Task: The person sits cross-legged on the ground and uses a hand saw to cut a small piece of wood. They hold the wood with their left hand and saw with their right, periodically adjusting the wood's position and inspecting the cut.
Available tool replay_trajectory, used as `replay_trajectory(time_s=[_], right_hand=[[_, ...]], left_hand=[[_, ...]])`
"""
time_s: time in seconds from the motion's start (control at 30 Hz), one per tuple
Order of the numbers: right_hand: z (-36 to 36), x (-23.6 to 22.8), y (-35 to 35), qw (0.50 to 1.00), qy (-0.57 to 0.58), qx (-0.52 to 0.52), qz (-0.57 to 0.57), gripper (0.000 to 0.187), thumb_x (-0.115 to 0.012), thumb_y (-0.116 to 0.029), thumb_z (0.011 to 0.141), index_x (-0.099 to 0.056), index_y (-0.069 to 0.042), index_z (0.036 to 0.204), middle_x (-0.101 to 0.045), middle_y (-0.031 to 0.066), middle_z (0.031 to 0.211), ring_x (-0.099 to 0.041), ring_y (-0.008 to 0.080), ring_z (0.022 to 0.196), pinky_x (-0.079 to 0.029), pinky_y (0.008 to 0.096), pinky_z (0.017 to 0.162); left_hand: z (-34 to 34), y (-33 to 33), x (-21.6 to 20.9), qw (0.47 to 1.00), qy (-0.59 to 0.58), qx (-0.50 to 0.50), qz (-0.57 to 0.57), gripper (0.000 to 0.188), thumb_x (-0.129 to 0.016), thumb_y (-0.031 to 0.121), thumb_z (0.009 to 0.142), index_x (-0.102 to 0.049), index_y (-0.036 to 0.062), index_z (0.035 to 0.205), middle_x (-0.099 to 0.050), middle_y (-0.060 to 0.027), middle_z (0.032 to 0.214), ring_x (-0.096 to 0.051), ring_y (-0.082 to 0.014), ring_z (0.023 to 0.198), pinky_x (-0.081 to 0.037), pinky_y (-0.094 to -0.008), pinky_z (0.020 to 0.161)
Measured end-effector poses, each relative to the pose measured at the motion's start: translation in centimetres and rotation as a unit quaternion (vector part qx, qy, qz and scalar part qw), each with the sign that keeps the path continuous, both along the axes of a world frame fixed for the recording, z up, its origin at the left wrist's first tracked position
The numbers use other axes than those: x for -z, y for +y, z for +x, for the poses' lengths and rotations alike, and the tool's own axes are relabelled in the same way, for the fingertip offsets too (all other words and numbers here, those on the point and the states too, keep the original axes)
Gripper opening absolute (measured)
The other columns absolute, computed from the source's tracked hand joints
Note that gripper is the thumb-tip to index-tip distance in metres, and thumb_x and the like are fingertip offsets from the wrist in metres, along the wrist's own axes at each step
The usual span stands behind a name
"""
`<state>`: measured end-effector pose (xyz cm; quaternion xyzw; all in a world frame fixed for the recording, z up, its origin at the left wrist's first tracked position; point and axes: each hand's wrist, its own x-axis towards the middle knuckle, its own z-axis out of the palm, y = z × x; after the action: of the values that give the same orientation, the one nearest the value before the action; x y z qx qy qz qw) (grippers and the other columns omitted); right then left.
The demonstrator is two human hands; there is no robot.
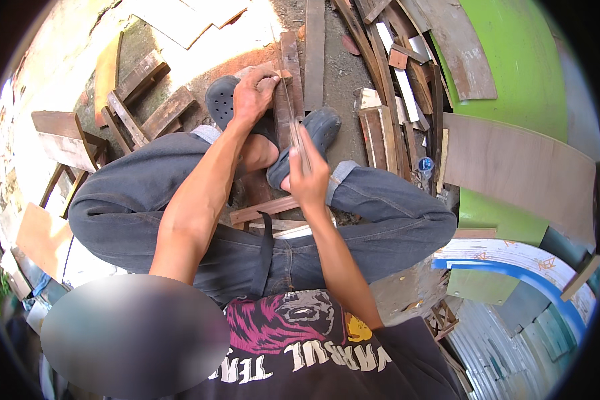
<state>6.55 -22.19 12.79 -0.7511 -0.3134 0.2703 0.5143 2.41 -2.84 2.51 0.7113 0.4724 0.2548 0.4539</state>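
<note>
A handsaw (pixel 289 110) stands nearly edge-on, its thin blade running away from me across a brown wooden plank (pixel 291 53). My right hand (pixel 309 179) is closed around its handle, between my knees. Beside the blade, my left hand (pixel 252 99) is closed with its fingertips on the wood at the plank's left edge; part of that grip is hidden. My feet, in dark clogs, are on either side, the left clog (pixel 221 99) by my left hand and the right clog (pixel 321 133) against the plank.
Wood offcuts (pixel 170 113) lie at the left, with a box-like wooden piece (pixel 63 137) nearer. Long wood strips (pixel 367 40) pile up at the right, beside a plywood sheet (pixel 520 167) and a green panel (pixel 520 53). Short wood pieces (pixel 267 210) lie between my legs.
</note>
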Motion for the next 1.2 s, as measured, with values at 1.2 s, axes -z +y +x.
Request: replay_trajectory(time_s=[1.2], right_hand=[[2.8, 3.3, 3.4, 1.000, -0.020, 0.001, 0.018, 0.043, -0.058, -0.014, 0.100, -0.056, 0.009, 0.137, -0.065, 0.0233, 0.133, -0.062, 0.0270, 0.125, -0.046, 0.0346, 0.106]], left_hand=[[0.4, 1.0, -0.1, 0.997, 0.010, 0.077, 0.012, 0.021, -0.071, 0.025, 0.092, -0.075, 0.0071, 0.101, -0.073, -0.0138, 0.105, -0.069, -0.0332, 0.102, -0.052, -0.0405, 0.091]])
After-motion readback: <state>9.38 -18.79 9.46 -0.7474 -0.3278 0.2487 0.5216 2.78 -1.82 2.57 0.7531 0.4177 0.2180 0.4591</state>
